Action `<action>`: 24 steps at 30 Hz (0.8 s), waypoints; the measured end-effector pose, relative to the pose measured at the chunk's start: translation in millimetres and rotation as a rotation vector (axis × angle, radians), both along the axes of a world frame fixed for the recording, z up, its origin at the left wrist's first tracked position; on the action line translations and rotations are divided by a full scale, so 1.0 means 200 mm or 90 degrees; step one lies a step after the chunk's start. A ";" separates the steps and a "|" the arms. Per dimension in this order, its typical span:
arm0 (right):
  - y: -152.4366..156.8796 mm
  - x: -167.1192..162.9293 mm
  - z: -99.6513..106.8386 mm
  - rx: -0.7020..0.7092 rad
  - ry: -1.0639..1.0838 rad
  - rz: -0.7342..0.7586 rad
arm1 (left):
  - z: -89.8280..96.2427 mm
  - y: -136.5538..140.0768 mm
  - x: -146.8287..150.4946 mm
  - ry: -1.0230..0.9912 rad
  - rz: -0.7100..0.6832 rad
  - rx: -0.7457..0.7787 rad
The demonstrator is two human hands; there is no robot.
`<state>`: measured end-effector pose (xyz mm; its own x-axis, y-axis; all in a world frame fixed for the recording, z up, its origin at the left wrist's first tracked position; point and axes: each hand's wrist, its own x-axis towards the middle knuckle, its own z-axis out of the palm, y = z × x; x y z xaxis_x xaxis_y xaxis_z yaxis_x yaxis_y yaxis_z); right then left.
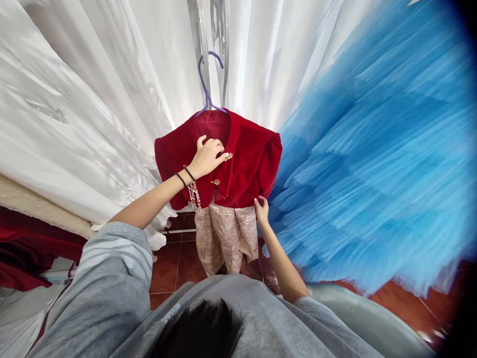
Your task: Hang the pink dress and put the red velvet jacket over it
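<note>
A short red velvet jacket with puffed sleeves hangs in front of me on a purple hanger. Gold flower-shaped fasteners sit along its front opening. My left hand lies across the collar area, fingers curled at the front edge, thumb beside the upper fastener. Black bands and a beaded bracelet circle that wrist. At the lower right corner my right hand pinches the jacket's hem between thumb and fingers. Below the jacket hangs a pale pink-gold shiny garment.
Long white drapes or gowns fill the back and left. A ruffled blue tulle skirt takes up the right. The hanger hooks onto a metal frame. Red tiles cover the floor, and dark red cloth lies at far left.
</note>
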<state>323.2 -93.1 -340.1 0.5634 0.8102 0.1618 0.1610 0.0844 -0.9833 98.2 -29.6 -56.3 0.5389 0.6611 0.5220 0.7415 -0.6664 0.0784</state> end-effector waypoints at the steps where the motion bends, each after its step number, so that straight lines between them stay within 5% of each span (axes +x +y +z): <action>1: 0.00 0.02 -0.01 -0.003 -0.017 -0.017 | 0.03 -0.01 -0.01 -0.013 0.002 0.014; 6: -0.14 0.06 -0.04 -0.012 -0.131 -0.097 | 0.13 -0.04 -0.15 -0.081 0.071 0.146; 11: -0.21 0.10 0.07 -0.052 -0.220 -0.047 | 0.04 0.01 -0.21 -0.028 0.062 0.132; 14: -0.18 0.16 0.33 0.029 -0.316 -0.143 | 0.05 0.08 -0.30 -0.116 0.101 0.176; 17: -0.12 0.21 0.72 0.206 -0.440 -0.233 | 0.08 0.17 -0.46 -0.227 0.153 0.210; 21: 0.03 0.16 1.19 0.304 -0.616 -0.112 | 0.05 0.28 -0.62 -0.216 0.107 0.094; 24: 0.19 0.06 1.38 0.258 -0.743 0.032 | 0.00 0.28 -0.62 -0.152 0.110 0.050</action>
